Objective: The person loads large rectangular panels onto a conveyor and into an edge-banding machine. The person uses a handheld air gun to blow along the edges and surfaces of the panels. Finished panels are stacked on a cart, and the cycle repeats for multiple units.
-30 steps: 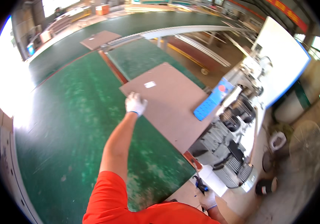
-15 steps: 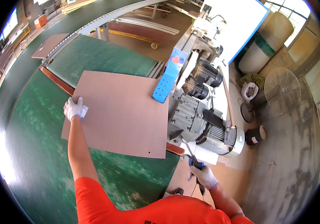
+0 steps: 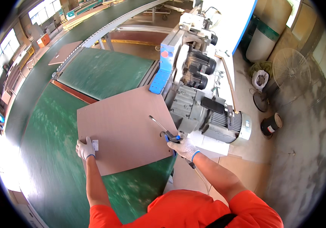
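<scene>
the brown board [image 3: 125, 129] lies flat on the green table [image 3: 49, 152], a small white label [image 3: 95, 144] at its left edge beside the gloved left hand [image 3: 85, 148], which grips that edge. the gloved right hand [image 3: 185, 147] is clenched around a blue-handled air gun [image 3: 166, 133] whose thin nozzle points over the board. just right stand grey motors [image 3: 212, 117], and farther off a white sack [image 3: 261, 79] holding dark stuff, a black can [image 3: 271, 124] and a fan [image 3: 290, 68] on the floor.
</scene>
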Motion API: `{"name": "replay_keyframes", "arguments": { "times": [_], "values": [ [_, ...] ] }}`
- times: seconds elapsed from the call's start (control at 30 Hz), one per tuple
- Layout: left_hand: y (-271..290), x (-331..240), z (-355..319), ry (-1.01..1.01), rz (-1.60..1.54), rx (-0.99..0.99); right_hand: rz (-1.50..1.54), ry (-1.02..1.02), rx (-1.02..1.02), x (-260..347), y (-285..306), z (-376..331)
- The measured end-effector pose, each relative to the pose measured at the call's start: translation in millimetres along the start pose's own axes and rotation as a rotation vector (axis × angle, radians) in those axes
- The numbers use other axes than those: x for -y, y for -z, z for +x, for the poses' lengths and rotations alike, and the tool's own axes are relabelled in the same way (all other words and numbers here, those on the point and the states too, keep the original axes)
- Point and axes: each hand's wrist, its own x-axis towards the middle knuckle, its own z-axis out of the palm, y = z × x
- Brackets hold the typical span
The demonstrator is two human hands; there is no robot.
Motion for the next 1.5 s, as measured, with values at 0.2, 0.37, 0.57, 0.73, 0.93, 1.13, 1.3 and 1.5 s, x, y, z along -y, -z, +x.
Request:
{"name": "replay_keyframes", "arguments": {
  "times": [0.2,0.37,0.57,0.73,0.93,1.13,1.3,1.5],
  "values": [
    [43.6,48.4,-112.5,-0.112,-0.023,0.084,0.518,-0.29,0.066,-110.5,20.0,-124.9],
    [50.6,58.3,-159.0,-0.225,-0.207,0.252,0.762,-0.292,-0.033,-217.0,36.1,-221.2],
    [5.8,47.8,-268.9,-0.344,-0.77,0.647,0.786,-0.265,-0.498,-341.6,55.7,-382.0],
    [-2.9,-88.5,-457.0,-0.553,-0.964,1.109,0.914,-0.338,-0.897,-407.2,87.1,-554.6],
    [10.0,-155.4,-752.0,-0.827,-0.623,1.769,1.1,-0.637,-1.401,-466.6,20.0,-754.3],
    [36.2,-150.8,-1036.9,-1.565,-0.089,1.752,1.361,-0.7,-2.146,-475.5,-88.2,-808.7],
    [127.8,-94.1,-1265.8,-2.205,0.217,1.915,1.496,-0.724,-2.651,-467.7,-108.7,-845.6],
    [157.3,-20.0,-1482.6,-1.594,0.59,2.431,1.492,-0.411,-3.102,-508.4,-78.5,-870.3]
  ]
}}
